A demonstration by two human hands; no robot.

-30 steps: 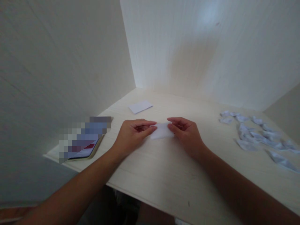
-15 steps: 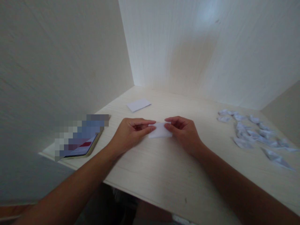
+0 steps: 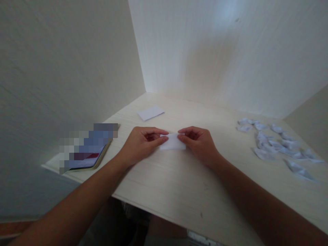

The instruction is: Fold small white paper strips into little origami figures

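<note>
A small folded white paper (image 3: 173,142) lies on the pale wooden desk (image 3: 179,184), between both hands. My left hand (image 3: 142,143) pinches its left end with curled fingers. My right hand (image 3: 198,141) pinches its right end the same way. The paper rests flat against the desk surface.
A second white slip (image 3: 150,112) lies farther back near the corner. Several folded paper shapes (image 3: 275,143) are scattered at the right. A blurred-out flat object (image 3: 87,150) sits at the left edge of the desk. Walls enclose the desk at the back and left.
The hands and paper stay together in the same grip; the view has shifted slightly, so everything sits a little to the left and higher.
</note>
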